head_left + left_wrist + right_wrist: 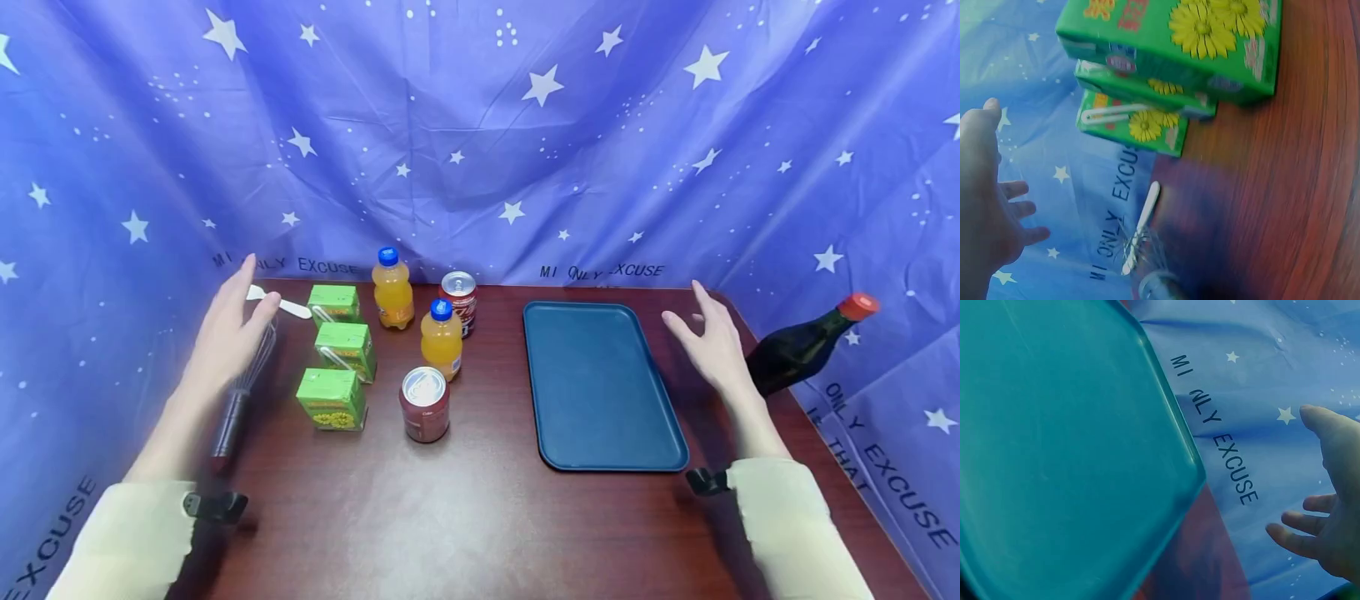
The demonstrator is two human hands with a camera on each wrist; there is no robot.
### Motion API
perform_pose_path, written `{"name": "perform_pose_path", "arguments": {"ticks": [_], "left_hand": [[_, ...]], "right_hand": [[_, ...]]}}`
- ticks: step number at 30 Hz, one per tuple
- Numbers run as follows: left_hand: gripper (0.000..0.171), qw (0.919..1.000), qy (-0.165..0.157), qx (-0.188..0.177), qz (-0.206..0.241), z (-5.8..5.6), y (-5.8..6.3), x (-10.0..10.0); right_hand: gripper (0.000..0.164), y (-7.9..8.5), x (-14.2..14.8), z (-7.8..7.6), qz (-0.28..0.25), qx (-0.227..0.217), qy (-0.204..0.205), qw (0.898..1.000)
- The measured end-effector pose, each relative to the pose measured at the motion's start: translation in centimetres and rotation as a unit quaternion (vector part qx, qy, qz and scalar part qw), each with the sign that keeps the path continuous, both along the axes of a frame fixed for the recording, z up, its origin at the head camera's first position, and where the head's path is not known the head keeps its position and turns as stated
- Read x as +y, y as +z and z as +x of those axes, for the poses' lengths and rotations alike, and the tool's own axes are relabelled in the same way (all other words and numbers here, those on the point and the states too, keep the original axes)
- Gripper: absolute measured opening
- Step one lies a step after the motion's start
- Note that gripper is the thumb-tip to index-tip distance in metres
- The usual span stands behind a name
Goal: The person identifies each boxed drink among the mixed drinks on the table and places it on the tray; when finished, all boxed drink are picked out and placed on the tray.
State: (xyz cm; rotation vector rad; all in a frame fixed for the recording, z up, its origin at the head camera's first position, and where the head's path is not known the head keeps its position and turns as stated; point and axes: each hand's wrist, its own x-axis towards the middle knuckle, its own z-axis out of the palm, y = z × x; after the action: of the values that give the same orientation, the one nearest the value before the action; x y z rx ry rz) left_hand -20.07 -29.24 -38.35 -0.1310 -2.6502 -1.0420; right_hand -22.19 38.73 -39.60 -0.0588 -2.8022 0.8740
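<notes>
My left hand (228,333) hovers over a wire whisk (238,404) at the table's left, fingers extended, holding nothing. A white plastic utensil (283,302) lies just beyond it, its far end partly behind the thumb. Right of that hand stand three green drink cartons (332,400) in a column; straws show on two. On the other side, my right hand (708,346) is held up with thumb and fingers apart, between a dark blue tray (607,387) and a dark green bottle (798,350) with a red cap. It grips nothing.
Two orange drink bottles (393,292) with blue caps and two dark red cans (426,408) stand between the cartons and the tray. Blue star-printed cloth (465,125) hangs along the back and sides of the brown table (450,525).
</notes>
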Motion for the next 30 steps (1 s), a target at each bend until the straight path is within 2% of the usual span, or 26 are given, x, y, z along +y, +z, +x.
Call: {"name": "perform_pose_path", "arguments": {"ticks": [6,13,16,20,23,27,29,30], "left_hand": [[0.069,0.9957,0.013,0.026,0.088,0.8,-0.4,1.4],[0.063,0.9831,0.032,0.034,0.177,1.7,-1.3,2.4],[0.06,0.9789,0.034,0.036,0.198,2.3,-1.8,2.5],[0.056,0.9781,0.032,0.044,0.201,3.0,-2.1,2.7],[0.051,0.9727,0.016,0.064,0.223,3.4,-2.1,2.8],[0.041,0.9657,-0.027,0.076,0.247,3.7,-1.6,2.4],[0.039,0.967,-0.051,0.068,0.24,3.8,-1.5,2.3],[0.038,0.9706,-0.058,0.063,0.225,3.8,-1.4,2.3]], "right_hand": [[0.078,-1.6,-0.1,0.5,-0.063,0.006,-0.015,0.998],[0.076,-3.1,-0.1,1.4,-0.13,-0.021,-0.009,0.991],[0.077,-3.6,0.0,1.9,-0.144,-0.034,-0.003,0.989],[0.078,-4.1,0.3,2.3,-0.151,-0.046,0.016,0.987],[0.078,-4.4,0.4,2.4,-0.15,-0.058,0.035,0.986],[0.079,-4.7,0.3,2.4,-0.161,-0.086,0.056,0.982],[0.08,-4.8,0.5,2.5,-0.159,-0.098,0.063,0.98],[0.081,-4.8,0.5,2.5,-0.157,-0.103,0.066,0.98]]}}
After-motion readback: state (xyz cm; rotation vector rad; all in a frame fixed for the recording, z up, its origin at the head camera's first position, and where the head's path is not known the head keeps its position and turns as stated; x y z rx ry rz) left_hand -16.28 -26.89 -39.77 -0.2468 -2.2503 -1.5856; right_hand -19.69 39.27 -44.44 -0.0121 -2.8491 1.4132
